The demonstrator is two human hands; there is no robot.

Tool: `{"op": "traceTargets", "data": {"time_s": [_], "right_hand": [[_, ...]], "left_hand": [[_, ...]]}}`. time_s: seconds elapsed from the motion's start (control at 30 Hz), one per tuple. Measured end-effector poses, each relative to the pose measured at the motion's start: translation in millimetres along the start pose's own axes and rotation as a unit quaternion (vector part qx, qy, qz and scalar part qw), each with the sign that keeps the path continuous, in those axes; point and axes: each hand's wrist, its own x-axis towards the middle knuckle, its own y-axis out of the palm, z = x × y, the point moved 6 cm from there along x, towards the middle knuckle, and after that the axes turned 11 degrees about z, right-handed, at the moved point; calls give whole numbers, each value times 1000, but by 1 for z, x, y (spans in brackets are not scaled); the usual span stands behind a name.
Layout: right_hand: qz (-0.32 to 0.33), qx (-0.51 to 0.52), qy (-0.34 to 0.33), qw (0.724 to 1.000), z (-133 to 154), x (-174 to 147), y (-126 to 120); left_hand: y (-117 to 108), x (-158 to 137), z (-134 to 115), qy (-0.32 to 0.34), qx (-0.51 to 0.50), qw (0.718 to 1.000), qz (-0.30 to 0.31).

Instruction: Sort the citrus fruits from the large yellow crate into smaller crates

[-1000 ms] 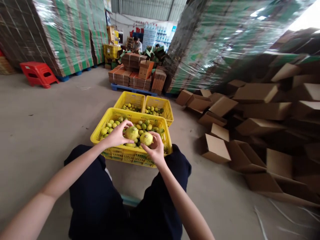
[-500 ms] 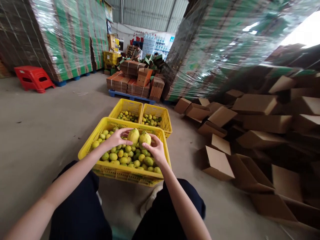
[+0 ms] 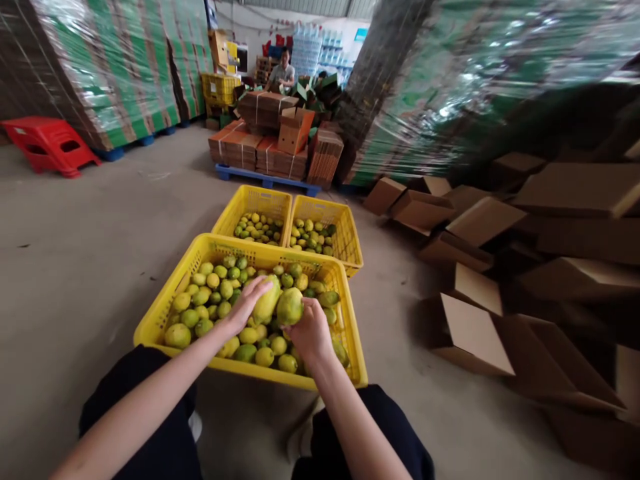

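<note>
A big yellow plastic crate full of green-yellow lemons stands on the floor between my knees. My left hand grips one large lemon over the middle of the crate. My right hand holds a second large lemon right beside it, the two fruits nearly touching. Both hands hover just above the heap of fruit. Behind this crate stand two smaller yellow crates, each with lemons lying low inside.
Empty cardboard boxes lie scattered on the right. A blue pallet of bundled flat cartons stands behind the crates, with a person seated far back. Wrapped carton stacks and a red stool are on the left.
My head has tilted down and moved closer, so the crate looks larger. Both hands have come lower toward the fruit heap, each still gripping its lemon.
</note>
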Motion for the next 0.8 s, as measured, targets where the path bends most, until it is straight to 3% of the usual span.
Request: {"op": "traceTargets", "data": {"time_s": [0.07,0.23,0.43,0.7,0.8], "right_hand": [[9,34,-17,999,-2,2,6],[30,73,-37,996,4,7,18],[24,73,-84,993,16,13,17],[88,73,-99,989,19,10,19],[84,1,-124,989,19,11,17]], "left_hand": [[5,1,-2,-29,-20,999,13],[27,-5,-13,-115,-204,970,58],[35,-13,-29,-29,-323,944,59],[29,-17,-24,-81,-366,926,33],[31,-17,-24,-81,-378,922,23]]}}
